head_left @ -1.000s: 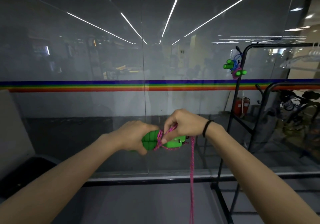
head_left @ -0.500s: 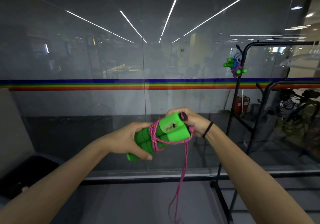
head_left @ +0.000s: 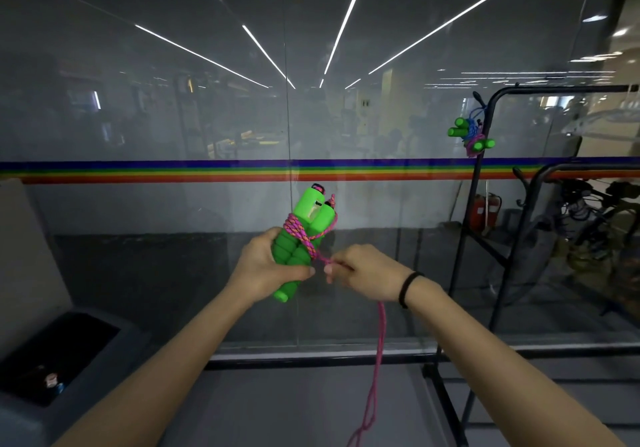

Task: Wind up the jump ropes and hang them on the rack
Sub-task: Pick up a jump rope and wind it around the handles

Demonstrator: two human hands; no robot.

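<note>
My left hand (head_left: 264, 266) grips two green jump-rope handles (head_left: 304, 235) held together, their tops tilted up and to the right. A few turns of pink braided rope (head_left: 300, 236) circle the handles. My right hand (head_left: 363, 271) pinches the rope just right of the handles, and the loose rope (head_left: 377, 360) hangs from it down past the bottom edge. On the black rack (head_left: 483, 176) at the right, two wound ropes with green handles (head_left: 471, 136) hang from a hook near the top corner.
A glass wall (head_left: 207, 117) with a rainbow stripe stands straight ahead. A dark bin (head_left: 52, 360) sits at the lower left. The rack's base bars (head_left: 446, 408) lie on the floor at the right. Behind the rack are bicycles and red extinguishers (head_left: 485, 211).
The handles have swung from lying sideways to pointing upward. My right hand went from over the handle tops down to their right side, pulling the rope around them.
</note>
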